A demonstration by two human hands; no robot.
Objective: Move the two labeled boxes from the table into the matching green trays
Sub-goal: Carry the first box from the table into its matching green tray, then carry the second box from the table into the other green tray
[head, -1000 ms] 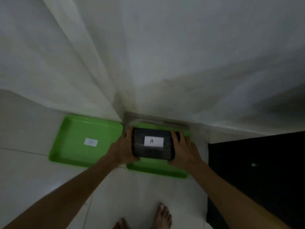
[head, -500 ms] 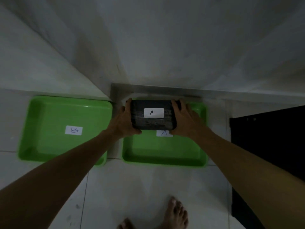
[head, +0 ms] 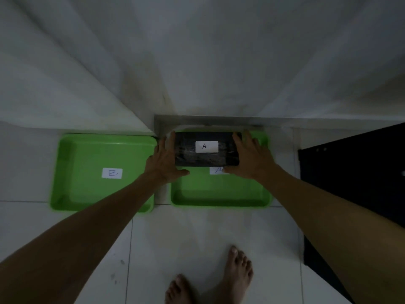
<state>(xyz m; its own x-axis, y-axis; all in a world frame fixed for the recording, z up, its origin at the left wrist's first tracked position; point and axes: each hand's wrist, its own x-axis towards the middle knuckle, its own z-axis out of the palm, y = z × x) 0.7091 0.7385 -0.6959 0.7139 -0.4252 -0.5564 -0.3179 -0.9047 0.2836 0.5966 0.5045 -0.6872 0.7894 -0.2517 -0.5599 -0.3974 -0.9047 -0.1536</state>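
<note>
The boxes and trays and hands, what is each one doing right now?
Box A: held between both hands over the far part of tray A; whether it rests on the tray cannot be told.
Tray A: on the floor, its label partly covered by the box.
Tray B: on the floor, holding only its B label.
Left hand: on the box's left end.
Right hand: on the box's right end.

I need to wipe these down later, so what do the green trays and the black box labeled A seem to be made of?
The B tray and A tray: probably molded plastic, going by the uniform bright green, rounded corners and raised rims with a slight sheen. The black box: the core is unclear, but wrinkled, shiny streaks suggest a plastic film wrap. Its label looks like matte white paper with handwriting.
</note>
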